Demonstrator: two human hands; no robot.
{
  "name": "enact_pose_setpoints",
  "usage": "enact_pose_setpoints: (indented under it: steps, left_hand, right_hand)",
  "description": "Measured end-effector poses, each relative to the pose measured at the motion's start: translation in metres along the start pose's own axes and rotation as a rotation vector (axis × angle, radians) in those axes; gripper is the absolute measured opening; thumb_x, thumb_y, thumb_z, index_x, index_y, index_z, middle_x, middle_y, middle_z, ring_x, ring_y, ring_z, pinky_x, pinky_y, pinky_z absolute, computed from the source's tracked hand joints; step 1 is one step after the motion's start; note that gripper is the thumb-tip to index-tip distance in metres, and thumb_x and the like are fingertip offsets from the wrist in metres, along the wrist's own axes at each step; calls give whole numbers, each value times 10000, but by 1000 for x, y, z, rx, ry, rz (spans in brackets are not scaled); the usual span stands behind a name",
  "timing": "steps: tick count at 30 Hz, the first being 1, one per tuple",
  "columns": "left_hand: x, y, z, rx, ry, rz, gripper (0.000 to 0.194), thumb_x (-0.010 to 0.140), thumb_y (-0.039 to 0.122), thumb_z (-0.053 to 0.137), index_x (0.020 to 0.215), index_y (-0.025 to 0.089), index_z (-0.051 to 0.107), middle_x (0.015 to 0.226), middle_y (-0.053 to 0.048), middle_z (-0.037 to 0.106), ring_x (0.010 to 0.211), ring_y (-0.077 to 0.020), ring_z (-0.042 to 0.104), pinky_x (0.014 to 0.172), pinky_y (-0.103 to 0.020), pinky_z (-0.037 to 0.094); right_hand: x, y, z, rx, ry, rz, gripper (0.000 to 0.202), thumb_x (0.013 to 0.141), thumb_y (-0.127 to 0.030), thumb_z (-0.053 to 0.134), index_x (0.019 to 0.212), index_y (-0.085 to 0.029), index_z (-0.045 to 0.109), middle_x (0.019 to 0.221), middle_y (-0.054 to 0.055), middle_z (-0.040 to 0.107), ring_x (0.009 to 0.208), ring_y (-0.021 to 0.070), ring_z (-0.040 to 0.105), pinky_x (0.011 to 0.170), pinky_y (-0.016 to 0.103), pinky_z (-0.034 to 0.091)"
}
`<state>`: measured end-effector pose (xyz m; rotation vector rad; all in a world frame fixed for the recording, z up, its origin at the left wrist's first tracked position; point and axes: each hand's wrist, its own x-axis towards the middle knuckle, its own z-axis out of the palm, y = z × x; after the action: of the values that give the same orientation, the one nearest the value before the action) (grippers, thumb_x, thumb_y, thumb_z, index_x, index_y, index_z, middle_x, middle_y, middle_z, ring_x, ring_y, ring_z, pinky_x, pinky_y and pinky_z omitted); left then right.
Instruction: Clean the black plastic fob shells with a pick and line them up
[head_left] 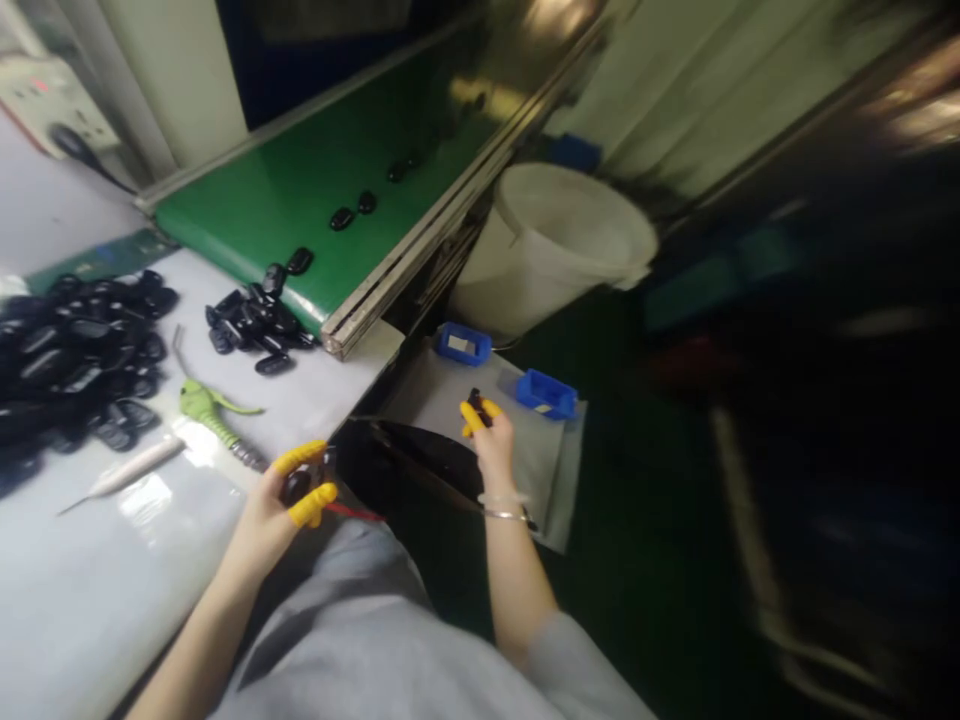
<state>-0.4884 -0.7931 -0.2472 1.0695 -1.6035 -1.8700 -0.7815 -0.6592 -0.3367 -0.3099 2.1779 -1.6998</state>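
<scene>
Holding a dark rounded piece (296, 487) in the left grip (271, 503), yellow-covered fingertips curved round it from above and below, beside the bench (180, 560) edge; pinching a small dark piece (476, 402) between yellow-covered fingertips in the right grip (495, 442), well apart from the left, with its exact shape too small to tell; wearing bracelets (506, 508) on the wrist just behind the right grip; showing a red strip (352, 512) just beside the left grip, and a black curved surface (435, 460) between the two grips, too dark to identify.

Lying on the bench beyond the left grip, a green air gun (201, 402), hose end toward that grip and thin nozzle pointing away; resting to the left of it, a white pen-like tool (139, 468) with a thin tip; heaped farther left, a large pile of glossy black pieces (75, 350); gathered ahead of the left grip, a smaller cluster of black pieces (255, 320) at the belt's end.

Standing just ahead of the right grip, one blue bin (465, 343); sitting to its right, another blue bin (547, 394); stretching away beyond the smaller cluster, a green conveyor belt (247, 200) with a spaced line of black pieces (342, 218); standing beyond the bins, a large white bucket (540, 250).
</scene>
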Motion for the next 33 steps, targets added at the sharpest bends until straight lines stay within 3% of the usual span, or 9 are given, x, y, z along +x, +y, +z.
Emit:
enact_pose_setpoints:
  steps: [4,7,10,13,19,23,26,30,33]
  left_hand:
    - [48,16,66,265,-112,303,420,690,206,758,1101,217,677,1074,-74,685,992,-244,633,888,-347,502]
    - [95,26,127,443,-198,454,437,720,156,707,1150,212,652,1154,-94,647,1100,-281,592,992,-389,437]
    - [146,14,185,808,-285,408,470,782,207,655,1246,213,579,1195,-110,606,1105,-287,592,981,-387,444]
    - [184,-23,225,1080,-400,274,451,828,185,580,1276,206,538,1210,-115,590,1078,-259,613,946,-359,467]
    - [192,-110,264,1252,-647,246,467,862,208,550,1324,198,482,1258,-129,560,1095,-237,609,964,-336,461]
    - [177,-136,295,1313,-792,315,541,920,245,437,1449,272,325,1397,-130,434,1079,-248,617,957,-366,465]
    - [172,-146,320,1359,-920,329,594,905,231,447,1464,359,290,1423,-114,396,1036,-253,635,925,-378,480]
    - [171,-157,334,1434,-1037,256,651,836,133,501,1432,361,375,1343,-130,470,978,-256,654,859,-355,502]
    - [172,-164,327,1461,-1065,201,611,835,120,482,1401,345,436,1331,-138,489,973,-255,654,836,-343,506]
  right_hand:
    - [63,32,-15,-189,-35,-22,434,579,-429,752,884,-136,652,753,46,652,626,147,531,596,266,415]
    - [72,63,-10,-257,-145,14,374,620,-432,733,832,-128,681,637,30,645,531,145,532,582,278,425]
    - [60,92,-5,-258,-157,45,371,672,-446,698,867,-131,689,644,22,663,488,130,544,567,264,448]
    - [46,115,-5,-230,-65,95,389,713,-478,649,876,-127,688,669,30,680,479,127,565,523,248,461]
    - [14,141,-67,-211,263,175,588,733,-606,589,1049,-116,666,723,39,697,490,128,596,488,240,492]
    - [-1,151,-149,-325,497,235,652,809,-588,513,1221,-86,572,908,102,709,585,138,644,553,246,526]
    - [-1,161,-195,-458,482,311,545,801,-501,576,1149,-83,618,895,107,714,544,136,639,517,237,509]
    - [-2,180,-208,-687,330,367,310,757,-380,678,967,-153,700,804,58,721,579,143,649,547,226,492]
    - [-11,190,-198,-885,276,365,323,775,-379,679,1040,-195,689,890,70,723,750,184,671,629,247,488]
